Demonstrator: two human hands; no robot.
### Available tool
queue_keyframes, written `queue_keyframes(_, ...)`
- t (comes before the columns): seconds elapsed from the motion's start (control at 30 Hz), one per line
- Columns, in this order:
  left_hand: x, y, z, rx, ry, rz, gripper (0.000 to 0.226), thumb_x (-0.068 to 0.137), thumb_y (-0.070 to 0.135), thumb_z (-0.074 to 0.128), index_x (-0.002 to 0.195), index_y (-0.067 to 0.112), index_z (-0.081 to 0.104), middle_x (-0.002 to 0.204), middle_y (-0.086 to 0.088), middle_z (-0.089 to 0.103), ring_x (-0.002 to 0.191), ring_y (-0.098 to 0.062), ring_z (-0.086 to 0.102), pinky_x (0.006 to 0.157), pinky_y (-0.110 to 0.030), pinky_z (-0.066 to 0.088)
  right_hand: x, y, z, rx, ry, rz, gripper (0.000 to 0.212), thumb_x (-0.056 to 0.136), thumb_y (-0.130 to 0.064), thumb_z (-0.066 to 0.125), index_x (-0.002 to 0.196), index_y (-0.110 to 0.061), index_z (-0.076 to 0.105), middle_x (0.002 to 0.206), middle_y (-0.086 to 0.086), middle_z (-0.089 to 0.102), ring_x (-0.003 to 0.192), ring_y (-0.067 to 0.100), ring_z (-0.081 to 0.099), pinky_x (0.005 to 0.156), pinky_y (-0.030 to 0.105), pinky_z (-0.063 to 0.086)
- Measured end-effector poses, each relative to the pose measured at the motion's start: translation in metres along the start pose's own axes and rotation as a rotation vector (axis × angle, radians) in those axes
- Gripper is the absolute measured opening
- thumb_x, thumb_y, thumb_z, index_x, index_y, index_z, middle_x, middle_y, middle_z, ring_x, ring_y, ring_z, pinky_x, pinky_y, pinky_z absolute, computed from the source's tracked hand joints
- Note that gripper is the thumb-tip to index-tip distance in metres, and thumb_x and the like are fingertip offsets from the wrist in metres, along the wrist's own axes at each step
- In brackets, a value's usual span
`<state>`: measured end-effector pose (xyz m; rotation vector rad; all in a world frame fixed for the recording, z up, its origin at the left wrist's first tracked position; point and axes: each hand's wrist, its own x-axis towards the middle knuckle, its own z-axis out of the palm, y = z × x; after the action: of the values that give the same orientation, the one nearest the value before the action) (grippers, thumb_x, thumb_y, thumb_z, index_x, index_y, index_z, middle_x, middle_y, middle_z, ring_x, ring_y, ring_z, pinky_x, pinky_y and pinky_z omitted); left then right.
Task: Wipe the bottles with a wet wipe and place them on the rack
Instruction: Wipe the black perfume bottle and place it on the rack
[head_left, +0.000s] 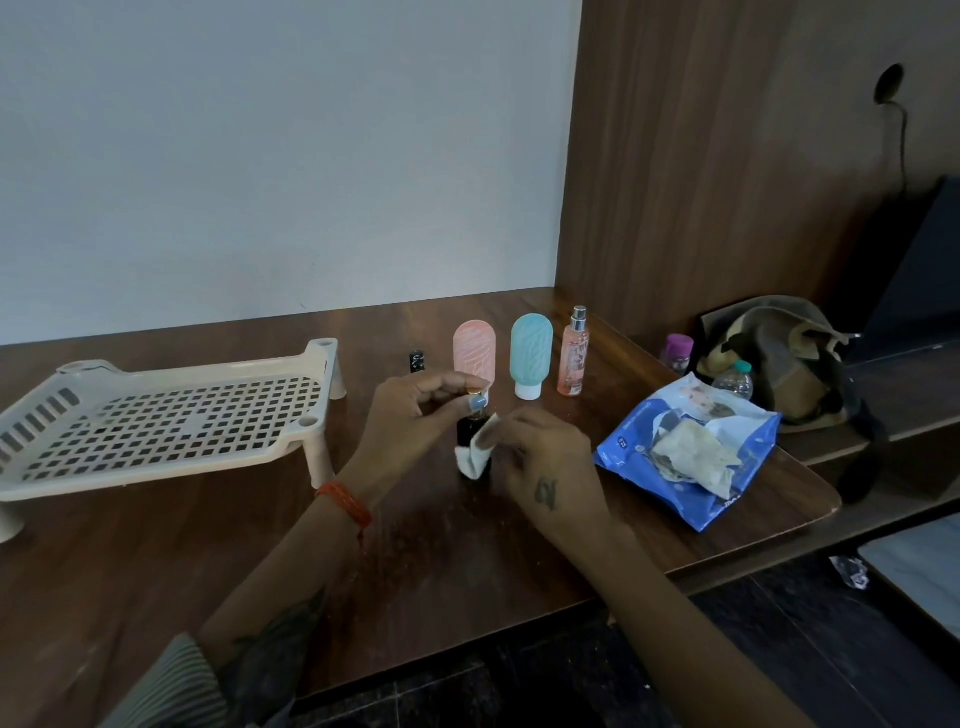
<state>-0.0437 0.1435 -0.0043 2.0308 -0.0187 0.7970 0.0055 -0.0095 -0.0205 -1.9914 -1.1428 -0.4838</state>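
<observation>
Hands meet at the middle of the wooden table (156, 545). The left hand (405, 421) pinches the gold top of a small dark bottle (470, 434) between thumb and fingertips, steadying it upright on the surface. The right hand (540, 457) presses a white wet wipe (475, 460) against the bottle's lower side, fingers curled around the cloth, so the wipe wraps part of the base.

At twelve o'clock from the hands stand the bottles not yet on the rack: a pink squeeze bottle (474, 351) partly behind the left fingertips, a teal squeeze bottle (531, 353) just beside it, and a clear pink spray bottle (573, 358) at one o'clock. A tiny dark bottle (417, 361) sits at eleven o'clock. The beige perforated rack (156, 421) lies at nine o'clock, nothing visible on it. At three o'clock an open blue wipe packet (691, 457) holds a crumpled used wipe (696, 457), with a bag (779, 358) beyond.

Risk, as I judge it: the hold is only on the cap, so a firm sideways rub could twist the cap loose or tip the bottle. A damp, slick body may also slip on the carry to the rack, and the rack's open grid could leave a narrow base wobbling.
</observation>
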Motion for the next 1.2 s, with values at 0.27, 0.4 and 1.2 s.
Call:
queue_keyframes(0.27, 0.0, 0.005, -0.002, -0.05, -0.042, -0.006, 0.028, 0.078, 0.005, 0.07, 0.099, 0.022, 0.067, 0.097, -0.001, 0.072, 0.089, -0.015, 0.069, 0.084, -0.026, 0.054, -0.002, 0.008, -0.021, -0.166, -0.205, 0.118, 0.019, 0.083, -0.011, 0.062, 0.099, -0.018, 0.07, 0.106, 0.002, 0.066, 0.096, 0.014, 0.059, 0.09, 0.026, 0.045)
queue_keyframes(0.4, 0.002, 0.006, -0.008, -0.052, -0.102, -0.056, 0.04, 0.073, 0.008, 0.076, 0.108, 0.022, 0.064, 0.102, 0.005, 0.069, 0.093, -0.008, 0.066, 0.083, -0.019, 0.052, 0.015, 0.005, -0.036, -0.113, 0.077, 0.062, 0.014, 0.078, -0.007, 0.07, 0.09, -0.013, 0.073, 0.091, 0.006, 0.07, 0.081, 0.013, 0.062, 0.08, 0.02, 0.047)
queue_keyframes(1.2, -0.001, -0.005, -0.005, 0.076, -0.097, -0.087, 0.056, 0.059, 0.015, 0.088, 0.103, 0.026, 0.056, 0.094, -0.002, 0.071, 0.083, -0.019, 0.068, 0.078, -0.03, 0.057, 0.084, -0.029, -0.037, -0.206, -0.47, 0.019, 0.021, 0.078, -0.014, 0.063, 0.087, 0.004, 0.068, 0.074, 0.013, 0.064, 0.06, 0.012, 0.046, 0.053, 0.019, 0.033)
